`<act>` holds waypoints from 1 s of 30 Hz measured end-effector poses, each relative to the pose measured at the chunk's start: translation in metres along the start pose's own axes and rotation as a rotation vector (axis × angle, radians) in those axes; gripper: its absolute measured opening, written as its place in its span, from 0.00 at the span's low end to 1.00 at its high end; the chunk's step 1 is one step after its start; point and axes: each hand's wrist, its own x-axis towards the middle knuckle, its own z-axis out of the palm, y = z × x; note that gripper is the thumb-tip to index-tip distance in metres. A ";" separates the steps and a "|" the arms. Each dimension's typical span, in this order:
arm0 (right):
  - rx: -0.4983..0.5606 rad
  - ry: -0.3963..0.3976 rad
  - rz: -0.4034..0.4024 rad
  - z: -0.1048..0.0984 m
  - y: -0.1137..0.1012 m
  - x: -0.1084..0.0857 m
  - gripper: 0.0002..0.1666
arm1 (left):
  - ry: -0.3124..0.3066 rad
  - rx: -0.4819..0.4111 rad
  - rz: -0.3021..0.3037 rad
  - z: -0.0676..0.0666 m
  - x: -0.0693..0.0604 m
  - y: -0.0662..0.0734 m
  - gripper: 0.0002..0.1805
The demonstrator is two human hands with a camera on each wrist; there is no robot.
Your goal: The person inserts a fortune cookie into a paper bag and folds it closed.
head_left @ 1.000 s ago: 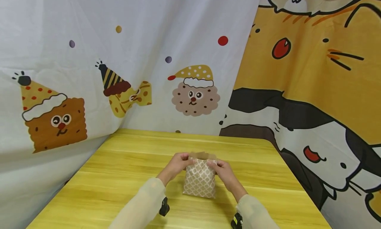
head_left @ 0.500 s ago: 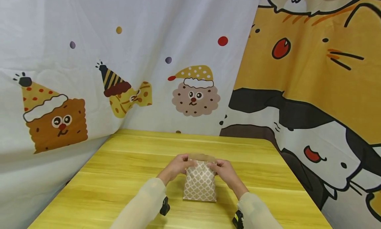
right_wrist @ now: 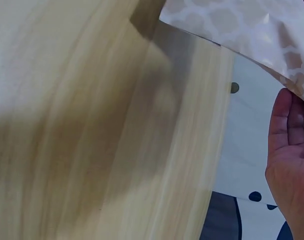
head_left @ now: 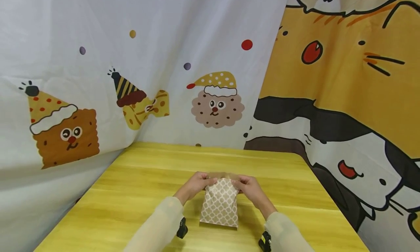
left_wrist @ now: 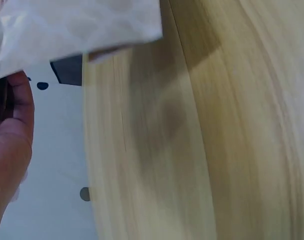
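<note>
A small tan paper bag (head_left: 220, 203) with a white lattice pattern is held by both hands over the middle of the table. At its upper left corner my left hand (head_left: 195, 183) pinches the paper, thumb on the front. My right hand (head_left: 251, 189) does the same at the upper right corner. Between the hands a plain brown strip of paper shows along the bag's top. In the left wrist view the bag's lower part (left_wrist: 86, 30) hangs above the wood, casting a shadow. The right wrist view shows the patterned paper (right_wrist: 232, 22) beside curled fingers. Whatever is inside the bag is hidden.
The yellow wood-grain table (head_left: 137, 193) spreads out around the hands. A white cloth (head_left: 157, 44) with cartoon prints hangs behind its far edge, and an orange cartoon cloth (head_left: 334, 70) hangs at the right. Small black cameras (head_left: 182, 228) sit on the wrists.
The bag's bottom has swung down and towards me in the head view. The brown strip at its top looks shorter. Both hands keep their hold and have sunk slightly.
</note>
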 end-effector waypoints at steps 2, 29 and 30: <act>0.005 -0.009 -0.004 -0.002 0.000 0.000 0.15 | -0.014 -0.006 0.003 0.000 -0.001 -0.002 0.18; 0.019 0.071 0.011 -0.004 0.014 -0.005 0.12 | 0.029 0.012 -0.060 0.011 -0.003 0.004 0.13; 0.018 0.073 0.013 -0.004 0.014 -0.005 0.12 | 0.021 0.020 -0.065 0.011 -0.003 0.005 0.13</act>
